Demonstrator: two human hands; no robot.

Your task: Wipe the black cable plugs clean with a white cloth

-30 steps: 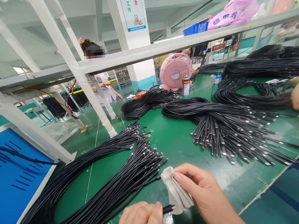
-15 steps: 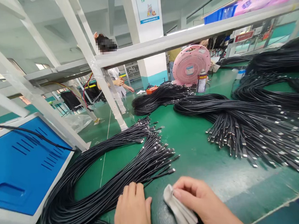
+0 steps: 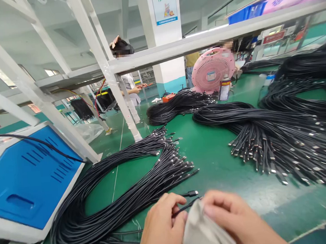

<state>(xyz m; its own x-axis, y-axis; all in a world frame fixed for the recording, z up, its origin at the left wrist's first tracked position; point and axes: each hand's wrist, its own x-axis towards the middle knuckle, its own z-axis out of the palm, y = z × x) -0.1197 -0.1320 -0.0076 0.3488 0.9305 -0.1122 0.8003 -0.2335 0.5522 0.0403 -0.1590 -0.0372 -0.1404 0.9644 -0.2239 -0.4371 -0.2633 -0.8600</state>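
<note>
My left hand is closed around a black cable, with its thumb and forefinger curled together. That cable's end points right, towards a pale grey-white cloth. The cloth is pinched in my right hand and hangs in folds below the fingers. Whether it touches the cable is hidden. Just beyond my left hand, a separate cable end with a flat metal plug lies on the green table. To the left, a large bundle of black cables curves round, its plug ends fanned to the right.
A blue and white machine stands at left, beside white frame posts. More cable bundles lie at right. Farther back are a pink fan, a spray can and an orange box. A person is beyond the frame.
My left hand has moved right from the bundle's edge, and its fingers have closed on a cable. My right hand has brought the cloth beside it. The view has shifted slightly.
</note>
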